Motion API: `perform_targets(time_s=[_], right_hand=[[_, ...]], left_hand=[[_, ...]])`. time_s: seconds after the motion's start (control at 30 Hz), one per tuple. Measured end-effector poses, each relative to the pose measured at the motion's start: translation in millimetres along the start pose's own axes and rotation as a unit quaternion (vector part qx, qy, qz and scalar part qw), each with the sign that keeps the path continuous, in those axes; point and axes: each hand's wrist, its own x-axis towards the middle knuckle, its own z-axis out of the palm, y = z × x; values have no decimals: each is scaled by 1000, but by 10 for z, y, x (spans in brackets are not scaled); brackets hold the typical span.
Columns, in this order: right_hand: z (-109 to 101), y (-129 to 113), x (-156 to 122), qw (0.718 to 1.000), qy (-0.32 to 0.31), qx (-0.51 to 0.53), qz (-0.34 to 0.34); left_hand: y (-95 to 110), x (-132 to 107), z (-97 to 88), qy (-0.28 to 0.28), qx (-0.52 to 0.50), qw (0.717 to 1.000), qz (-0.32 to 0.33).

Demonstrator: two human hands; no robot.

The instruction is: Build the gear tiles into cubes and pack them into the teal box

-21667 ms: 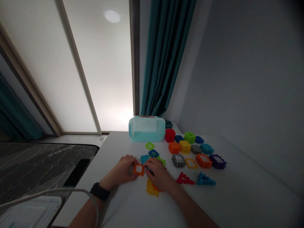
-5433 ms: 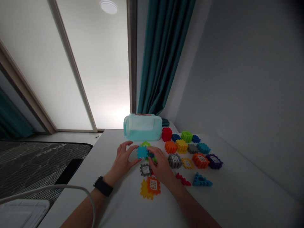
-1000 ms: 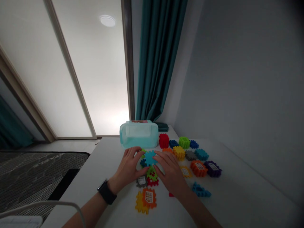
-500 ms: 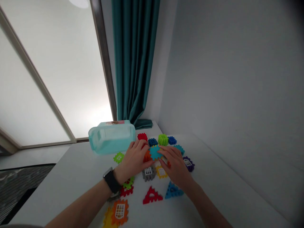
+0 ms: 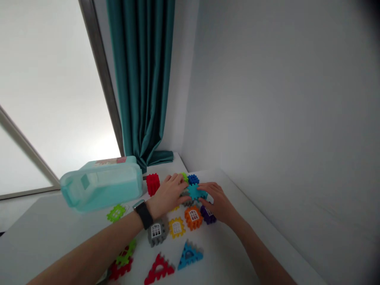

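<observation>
Between my two hands is a light blue toothed building block point(image 5: 194, 192), over the far part of the table. My left hand point(image 5: 170, 194), with a black watch on its wrist, has fingers and thumb curled at the block's left side. My right hand point(image 5: 218, 201) pinches at its right side, thumb below and fingers above. An orange block with a white window point(image 5: 194, 217) and a purple block point(image 5: 208, 214) lie just nearer to me. Beyond are a dark blue block point(image 5: 193, 179) and a partly hidden lime block point(image 5: 184, 176).
A translucent teal bin point(image 5: 107, 192) lies on its side at the left, near a red block stack point(image 5: 152, 184). Nearer lie grey point(image 5: 156, 232) and yellow point(image 5: 177, 228) window blocks, plus red point(image 5: 159, 270) and blue point(image 5: 190, 255) triangles. A wall point(image 5: 267, 118) borders the right.
The view has swung right and closer, so the bin and blocks appear further left. My hands, with the light blue block between them, have moved toward the back right, uncovering the orange window block.
</observation>
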Motion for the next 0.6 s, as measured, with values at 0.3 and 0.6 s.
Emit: perform_targets(time_s=[0.3,0.6], right_hand=[[-106,354,21,998,-32,41,26],[-33,523,-126,997,-4,57,57]], left_hand=[[14,345,202,-14,-24,1000,2],[52,479,341,-34,-57,998,8]])
